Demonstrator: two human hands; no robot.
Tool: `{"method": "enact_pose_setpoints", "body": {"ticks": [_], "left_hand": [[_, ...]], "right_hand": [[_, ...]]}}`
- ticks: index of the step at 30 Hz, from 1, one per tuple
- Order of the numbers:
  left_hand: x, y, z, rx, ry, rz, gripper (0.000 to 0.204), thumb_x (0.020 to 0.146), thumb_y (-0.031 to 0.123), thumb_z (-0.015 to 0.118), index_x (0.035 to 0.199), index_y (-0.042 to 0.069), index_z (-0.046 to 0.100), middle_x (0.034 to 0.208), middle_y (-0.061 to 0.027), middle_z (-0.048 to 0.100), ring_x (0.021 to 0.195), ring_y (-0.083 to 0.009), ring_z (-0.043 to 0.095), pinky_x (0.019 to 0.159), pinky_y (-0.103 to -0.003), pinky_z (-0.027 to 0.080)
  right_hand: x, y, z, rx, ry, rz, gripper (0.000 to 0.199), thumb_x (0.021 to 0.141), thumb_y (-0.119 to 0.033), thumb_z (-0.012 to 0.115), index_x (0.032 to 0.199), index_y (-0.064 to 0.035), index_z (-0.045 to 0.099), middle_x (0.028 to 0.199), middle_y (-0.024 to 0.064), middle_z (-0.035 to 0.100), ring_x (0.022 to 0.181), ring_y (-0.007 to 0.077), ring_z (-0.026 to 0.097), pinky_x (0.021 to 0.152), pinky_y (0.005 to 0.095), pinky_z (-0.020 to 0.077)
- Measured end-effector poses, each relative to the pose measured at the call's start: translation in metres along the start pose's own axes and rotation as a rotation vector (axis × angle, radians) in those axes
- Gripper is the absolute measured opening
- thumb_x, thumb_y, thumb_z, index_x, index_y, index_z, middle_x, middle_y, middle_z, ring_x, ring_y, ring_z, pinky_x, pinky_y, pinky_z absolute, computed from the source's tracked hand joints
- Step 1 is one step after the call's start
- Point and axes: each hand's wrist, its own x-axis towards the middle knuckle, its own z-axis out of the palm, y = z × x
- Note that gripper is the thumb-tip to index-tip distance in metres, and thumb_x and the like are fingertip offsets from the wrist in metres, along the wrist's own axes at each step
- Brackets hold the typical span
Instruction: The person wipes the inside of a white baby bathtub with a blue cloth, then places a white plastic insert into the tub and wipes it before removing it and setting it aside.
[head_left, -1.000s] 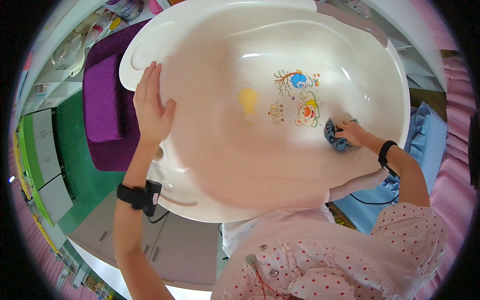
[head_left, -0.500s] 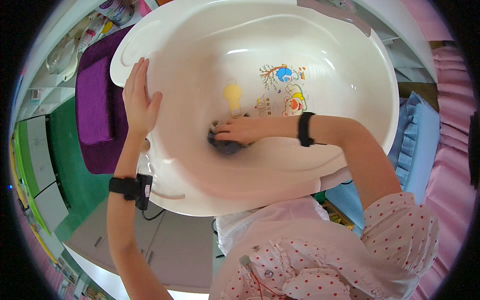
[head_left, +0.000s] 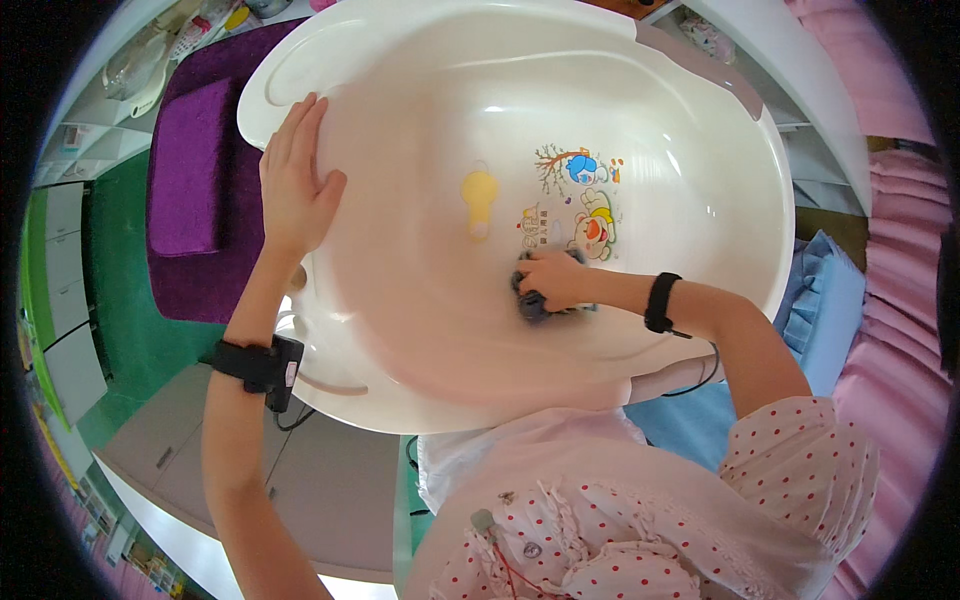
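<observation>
A large white baby bathtub (head_left: 400, 330) lies before me, with cartoon prints and a yellow shape on its inner floor. My right hand (head_left: 556, 278) presses a dark cloth (head_left: 535, 306) against the tub floor, just below the bear print. Its fingers are bent over the cloth, which is bunched and partly hidden under the palm. On the tub's left rim rests my left hand (head_left: 300, 195), flat, with fingers stretched forward and the thumb apart. Nothing is in it. Black straps with small devices are around both wrists.
A purple cushioned seat (head_left: 190, 170) stands left of the tub. Grey cabinets (head_left: 335, 500) are below the near left edge. To the right are blue ruffled bedding (head_left: 825, 310) and a pink curtain (head_left: 900, 290). Shelves with containers (head_left: 135, 70) stand at the far left.
My right hand has moved the dark cloth rightward and slightly nearer across the tub floor. My left hand stays on the rim. The whole view has shifted slightly.
</observation>
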Motion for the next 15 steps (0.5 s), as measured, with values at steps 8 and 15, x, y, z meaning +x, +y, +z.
{"method": "enact_pose_setpoints", "body": {"ticks": [8, 15], "left_hand": [[0.001, 0.0, 0.0, 0.004, 0.009, 0.055, 0.064, 0.062, 0.007, 0.054, 0.124, 0.006, 0.039, 0.13, -0.0113, 0.037, 0.118, -0.0292, 0.035, 0.096, -0.039, 0.026], [0.003, 0.001, 0.001, 0.001, 0.018, 0.056, 0.063, 0.063, 0.007, 0.053, 0.124, 0.006, 0.039, 0.13, -0.0112, 0.038, 0.119, -0.0289, 0.035, 0.096, -0.039, 0.026]], "right_hand": [[-0.028, 0.023, 0.027, 0.026, 0.153, 0.082, 0.038, 0.058, -0.018, 0.071, 0.095, -0.0153, 0.06, 0.103, 0.0036, 0.046, 0.1, 0.0252, 0.048, 0.077, 0.041, 0.0444], [-0.108, 0.089, 0.054, -0.065, 0.028, 0.281, 0.04, 0.056, -0.016, 0.072, 0.093, -0.0163, 0.058, 0.102, 0.0024, 0.047, 0.099, 0.025, 0.049, 0.07, 0.0399, 0.047]]}}
